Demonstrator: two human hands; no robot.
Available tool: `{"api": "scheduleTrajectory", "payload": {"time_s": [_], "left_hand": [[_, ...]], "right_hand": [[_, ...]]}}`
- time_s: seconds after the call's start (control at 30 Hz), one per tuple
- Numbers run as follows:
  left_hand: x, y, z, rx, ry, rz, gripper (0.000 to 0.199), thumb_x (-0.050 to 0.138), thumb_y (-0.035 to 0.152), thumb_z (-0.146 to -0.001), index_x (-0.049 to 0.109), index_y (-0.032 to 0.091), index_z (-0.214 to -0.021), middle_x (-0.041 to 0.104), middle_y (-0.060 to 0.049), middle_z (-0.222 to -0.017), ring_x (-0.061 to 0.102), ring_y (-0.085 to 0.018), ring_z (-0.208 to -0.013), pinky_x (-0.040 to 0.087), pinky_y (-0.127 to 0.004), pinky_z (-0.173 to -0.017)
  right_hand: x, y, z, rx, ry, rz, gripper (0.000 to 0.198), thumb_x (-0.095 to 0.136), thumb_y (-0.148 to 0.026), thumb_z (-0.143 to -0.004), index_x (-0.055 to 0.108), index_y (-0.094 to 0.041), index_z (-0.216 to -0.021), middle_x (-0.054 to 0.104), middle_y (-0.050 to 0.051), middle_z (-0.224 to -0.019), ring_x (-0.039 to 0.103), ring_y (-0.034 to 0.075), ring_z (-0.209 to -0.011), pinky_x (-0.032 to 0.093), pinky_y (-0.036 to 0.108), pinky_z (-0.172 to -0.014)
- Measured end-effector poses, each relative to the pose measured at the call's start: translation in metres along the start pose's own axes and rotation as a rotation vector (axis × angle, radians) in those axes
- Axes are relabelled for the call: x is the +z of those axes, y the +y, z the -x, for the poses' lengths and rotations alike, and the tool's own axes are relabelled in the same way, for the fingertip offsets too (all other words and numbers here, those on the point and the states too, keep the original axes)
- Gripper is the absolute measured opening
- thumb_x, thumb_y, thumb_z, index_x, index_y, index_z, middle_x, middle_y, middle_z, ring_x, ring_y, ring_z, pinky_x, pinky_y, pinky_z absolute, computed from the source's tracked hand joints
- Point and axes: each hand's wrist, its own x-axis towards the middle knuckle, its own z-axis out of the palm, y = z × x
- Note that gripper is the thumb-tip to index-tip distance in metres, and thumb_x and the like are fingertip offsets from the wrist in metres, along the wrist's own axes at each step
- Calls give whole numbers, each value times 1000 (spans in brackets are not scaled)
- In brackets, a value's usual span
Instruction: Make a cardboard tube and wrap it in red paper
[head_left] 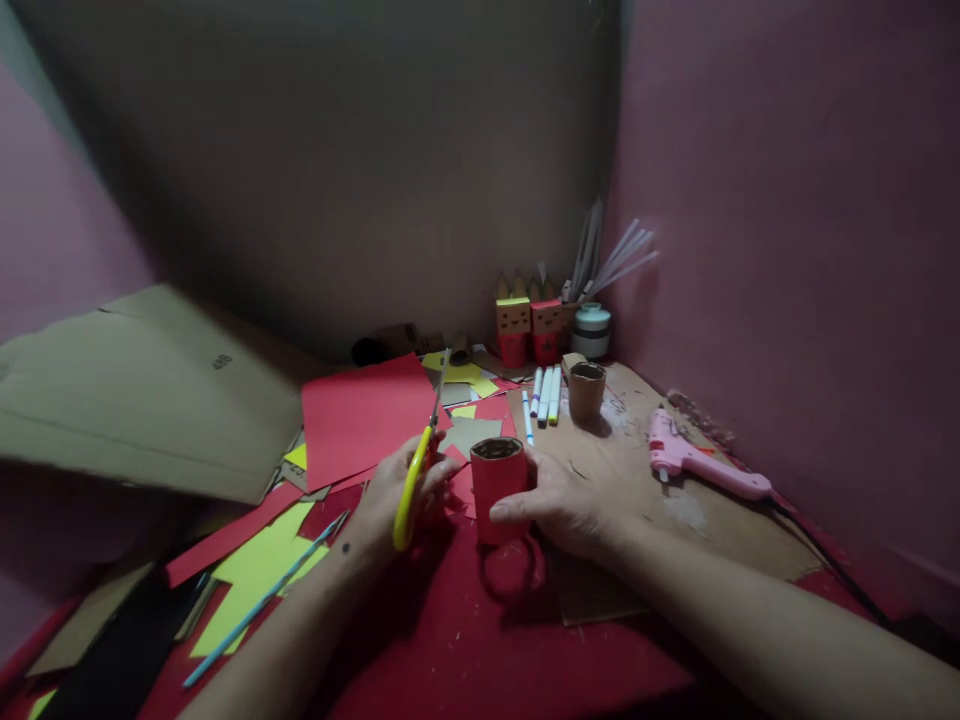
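Observation:
My left hand (409, 490) is closed on a pair of yellow-handled scissors (411, 490), whose blades point up and away. In my right hand (566, 503) is a cardboard tube wrapped in red paper (491, 485), held upright with the thumb across its front and the open top showing. A thin curved red strip (514, 600) shows just below the tube; whether it is joined to it I cannot tell. The left fingertips are close to the tube's left side. A large red paper sheet (364, 420) lies beyond my left hand.
A pink glue gun (705, 460) lies on a cardboard sheet (637, 560) at right. Several markers (545, 395), a bare cardboard tube (586, 393) and two decorated box figures (529, 320) stand or lie farther back. Yellow paper scraps (255, 565) and a blue pencil (262, 600) are at left.

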Motion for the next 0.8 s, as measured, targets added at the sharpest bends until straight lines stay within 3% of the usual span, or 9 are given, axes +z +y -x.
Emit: {"api": "scheduleTrajectory", "payload": {"time_s": [0.23,0.43,0.5,0.6,0.7,0.8], "left_hand": [[-16,-16,-4,70,0,-32,54,71,39,-70,51,18,-115,54,6,-62,48,-7,-45,38,-18,-39],[-22,-24,-6,113,-56,-17,49,64,41,-78,47,20,-119,51,5,-65,44,-7,-43,35,-18,-36],[-20,-24,-4,97,-84,-14,49,64,40,-79,46,20,-120,53,4,-68,46,-7,-45,37,-19,-38],[-17,-23,-1,66,-101,-15,50,65,40,-78,46,22,-120,53,4,-69,46,-8,-45,36,-20,-39],[-16,-20,0,46,-89,-75,51,64,43,-78,46,23,-121,51,5,-67,46,-9,-45,34,-20,-39],[-21,-15,-1,117,22,-268,52,59,47,-76,48,21,-120,56,2,-67,55,-16,-52,41,-26,-46]], "right_hand": [[-6,4,-8,41,-53,-115,54,76,-18,-61,56,-14,-111,64,7,-91,62,19,-77,49,36,-78],[-11,7,-10,98,-6,-171,54,73,-42,-68,54,-12,-109,64,11,-89,62,20,-72,50,30,-55],[-12,7,-10,113,-21,-193,48,67,-46,-74,55,-12,-105,64,11,-87,62,20,-70,50,30,-55],[-10,3,-9,116,-43,-227,38,66,-40,-75,57,-12,-100,65,9,-84,63,20,-72,51,33,-63],[-7,0,-8,95,-40,-239,36,70,-29,-68,58,-12,-98,64,6,-80,62,18,-69,50,32,-65],[-7,1,-9,114,-31,-238,42,73,-22,-61,58,-11,-99,64,5,-79,61,17,-67,50,33,-69]]}}
